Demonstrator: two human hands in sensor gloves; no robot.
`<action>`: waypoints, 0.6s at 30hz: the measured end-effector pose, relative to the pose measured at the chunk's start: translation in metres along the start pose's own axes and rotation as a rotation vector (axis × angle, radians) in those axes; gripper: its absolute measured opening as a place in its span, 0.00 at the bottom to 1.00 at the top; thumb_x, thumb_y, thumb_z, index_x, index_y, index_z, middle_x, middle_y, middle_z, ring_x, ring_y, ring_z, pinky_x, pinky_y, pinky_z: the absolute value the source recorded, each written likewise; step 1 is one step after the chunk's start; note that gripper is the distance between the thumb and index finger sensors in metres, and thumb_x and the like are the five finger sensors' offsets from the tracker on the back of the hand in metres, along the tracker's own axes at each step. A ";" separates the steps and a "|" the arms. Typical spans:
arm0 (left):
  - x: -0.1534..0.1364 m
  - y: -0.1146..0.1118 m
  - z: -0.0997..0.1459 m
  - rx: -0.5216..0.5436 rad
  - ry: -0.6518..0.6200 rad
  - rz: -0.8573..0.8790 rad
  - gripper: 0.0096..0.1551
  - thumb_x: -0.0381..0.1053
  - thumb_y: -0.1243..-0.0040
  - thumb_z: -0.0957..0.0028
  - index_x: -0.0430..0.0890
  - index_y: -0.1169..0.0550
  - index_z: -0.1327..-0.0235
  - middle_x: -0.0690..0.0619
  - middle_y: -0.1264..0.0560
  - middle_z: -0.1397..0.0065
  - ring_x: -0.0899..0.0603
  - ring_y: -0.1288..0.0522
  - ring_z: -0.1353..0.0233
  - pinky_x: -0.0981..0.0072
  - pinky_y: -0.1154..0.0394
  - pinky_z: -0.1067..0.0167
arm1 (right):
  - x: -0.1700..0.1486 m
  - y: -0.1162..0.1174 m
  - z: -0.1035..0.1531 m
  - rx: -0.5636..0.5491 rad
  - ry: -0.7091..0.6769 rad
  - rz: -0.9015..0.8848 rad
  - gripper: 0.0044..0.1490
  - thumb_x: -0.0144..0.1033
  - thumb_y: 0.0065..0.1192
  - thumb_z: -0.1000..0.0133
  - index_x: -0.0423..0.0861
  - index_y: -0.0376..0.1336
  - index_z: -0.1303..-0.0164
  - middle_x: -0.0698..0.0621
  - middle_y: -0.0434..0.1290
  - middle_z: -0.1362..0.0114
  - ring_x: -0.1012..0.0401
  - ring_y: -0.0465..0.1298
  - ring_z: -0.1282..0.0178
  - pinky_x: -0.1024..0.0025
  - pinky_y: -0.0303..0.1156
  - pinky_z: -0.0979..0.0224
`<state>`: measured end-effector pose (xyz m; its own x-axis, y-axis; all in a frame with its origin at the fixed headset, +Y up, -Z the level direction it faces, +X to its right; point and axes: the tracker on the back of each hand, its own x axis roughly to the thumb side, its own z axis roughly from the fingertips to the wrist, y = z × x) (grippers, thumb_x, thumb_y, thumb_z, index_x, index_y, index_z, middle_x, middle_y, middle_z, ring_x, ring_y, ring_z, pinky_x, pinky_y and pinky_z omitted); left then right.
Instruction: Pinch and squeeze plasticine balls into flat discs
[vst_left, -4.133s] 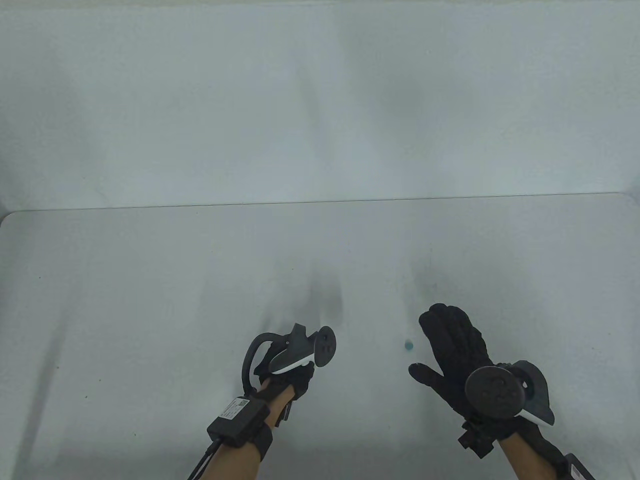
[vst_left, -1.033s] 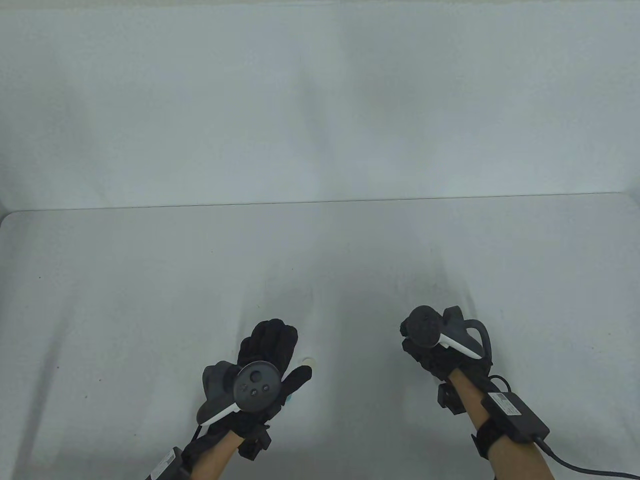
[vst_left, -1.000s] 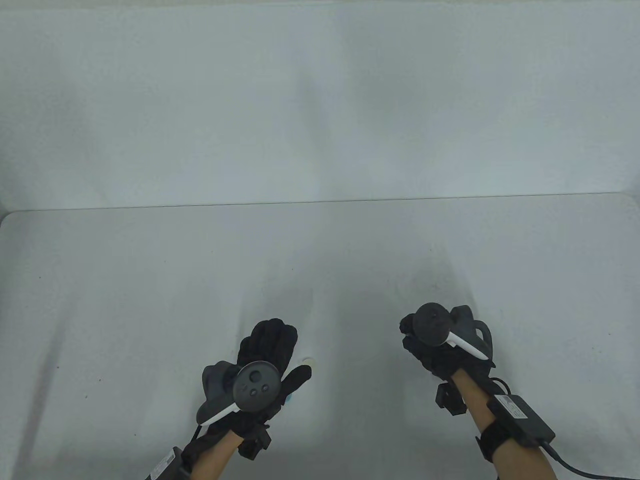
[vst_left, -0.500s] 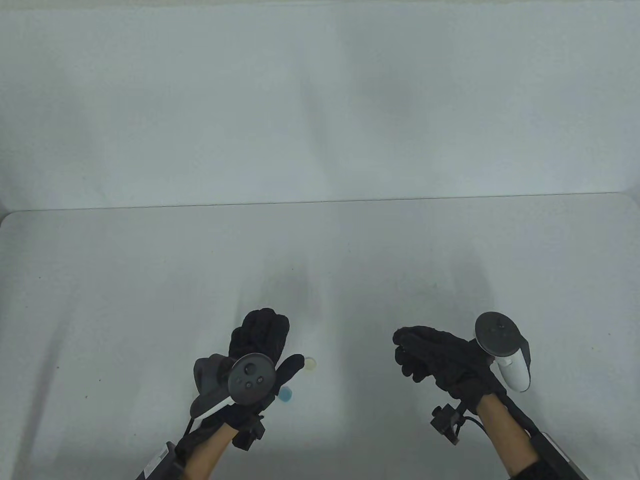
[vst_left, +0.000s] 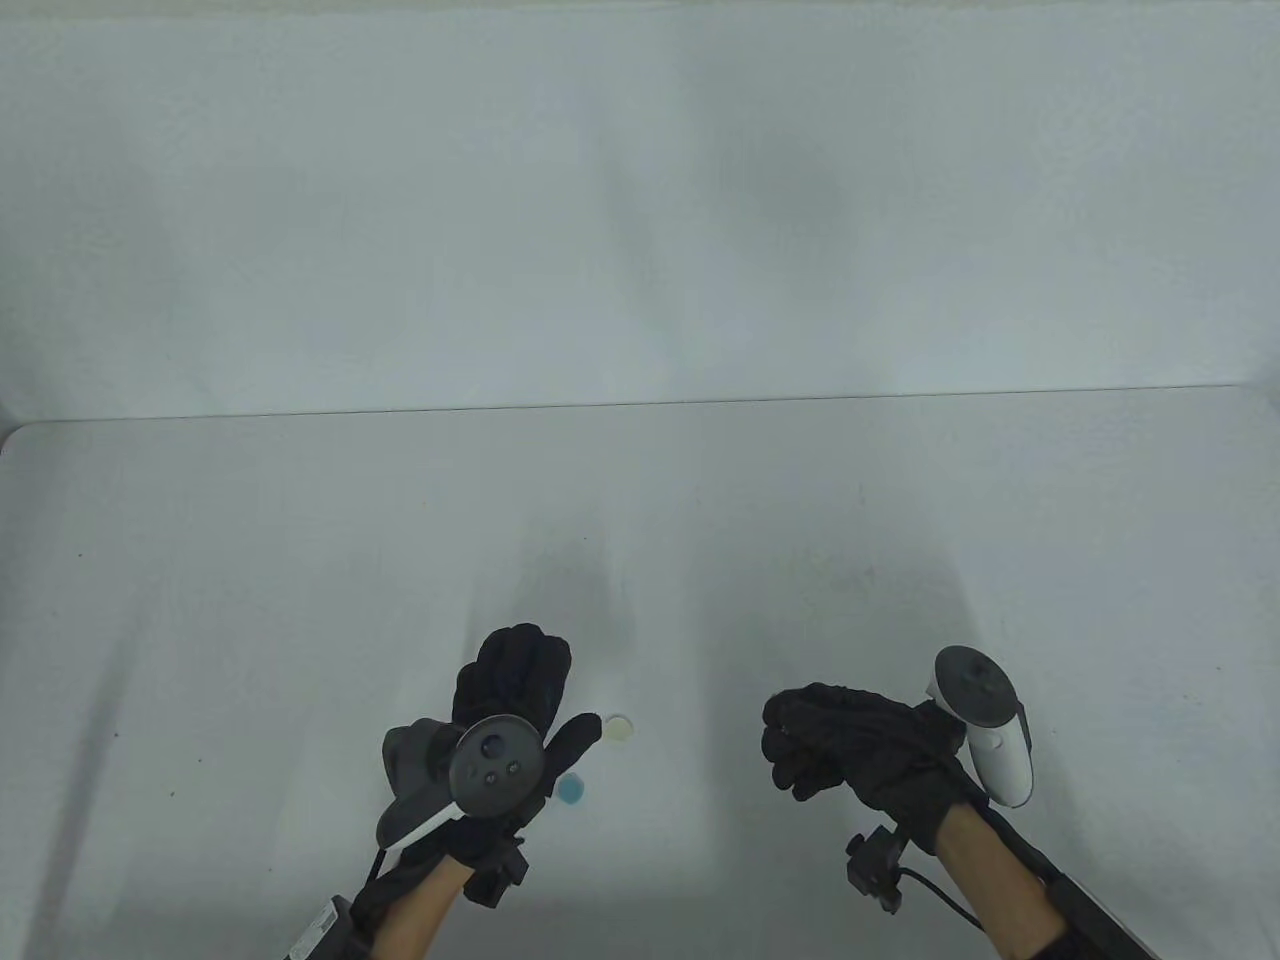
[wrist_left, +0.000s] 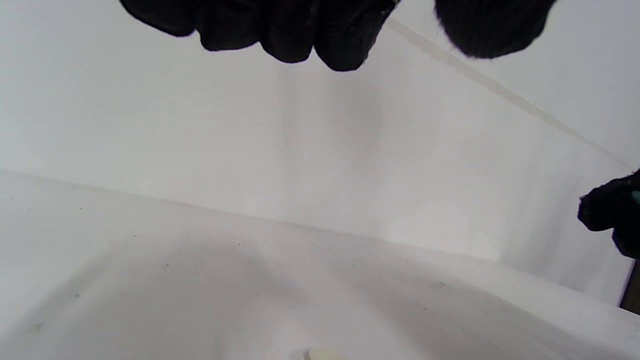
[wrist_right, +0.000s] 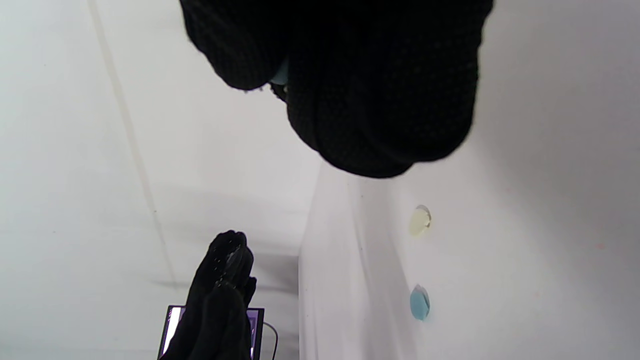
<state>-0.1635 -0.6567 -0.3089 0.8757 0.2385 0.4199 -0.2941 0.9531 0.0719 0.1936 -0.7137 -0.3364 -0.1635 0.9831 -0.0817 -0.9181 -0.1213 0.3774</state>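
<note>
Plasticine shows in three places. A pale yellow disc (vst_left: 619, 727) and a blue disc (vst_left: 572, 789) lie flat on the white bench (vst_left: 300, 560), near each other and just to the right of the left hand (vst_left: 520, 700); in the right wrist view the same yellow disc (wrist_right: 420, 220) and blue disc (wrist_right: 419, 302) lie apart on bare surface. A third, teal piece (wrist_right: 280, 75) peeks out between the curled thumb and fingers of the right hand (vst_left: 850, 745), so that grip is closed on the teal piece.

The bench's far edge meets a white wall (vst_left: 640, 200) well beyond both hands, and its rounded left corner sits far to the left. Wide bare surface lies ahead of and between the hands. The near edge is out of frame.

The left hand hovers palm down, fingers held together and only slightly bent, thumb out toward the yellow disc; its grip holds nothing, and in the left wrist view its fingertips (wrist_left: 280, 30) hang free above the bench. A dark round tracker (vst_left: 495, 765) sits on its back; a white and grey tracker (vst_left: 985, 720) rides the right hand. A small lit screen (wrist_right: 212, 325) shows low in the right wrist view, behind the left hand.
</note>
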 end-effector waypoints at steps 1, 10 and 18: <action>0.000 -0.001 0.000 -0.003 -0.001 0.004 0.46 0.62 0.50 0.42 0.35 0.39 0.17 0.31 0.45 0.16 0.22 0.45 0.18 0.31 0.44 0.27 | 0.000 0.000 0.000 0.000 0.002 0.001 0.25 0.39 0.63 0.40 0.38 0.70 0.39 0.43 0.83 0.48 0.57 0.88 0.55 0.72 0.89 0.54; 0.000 -0.007 0.001 -0.028 -0.008 -0.010 0.47 0.62 0.50 0.42 0.35 0.40 0.17 0.31 0.47 0.16 0.22 0.47 0.18 0.31 0.46 0.27 | -0.002 0.005 0.001 -0.072 0.024 0.086 0.24 0.38 0.61 0.39 0.39 0.69 0.37 0.44 0.82 0.45 0.56 0.87 0.52 0.70 0.88 0.51; 0.000 -0.008 0.001 -0.050 -0.003 0.001 0.48 0.62 0.50 0.42 0.34 0.41 0.17 0.30 0.48 0.16 0.22 0.49 0.18 0.30 0.46 0.27 | -0.007 0.008 0.001 0.066 0.016 -0.085 0.29 0.41 0.53 0.33 0.36 0.64 0.30 0.36 0.75 0.35 0.46 0.81 0.42 0.60 0.84 0.42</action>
<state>-0.1614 -0.6642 -0.3082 0.8741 0.2391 0.4227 -0.2754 0.9610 0.0258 0.1876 -0.7216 -0.3323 -0.0923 0.9872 -0.1304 -0.9031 -0.0278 0.4286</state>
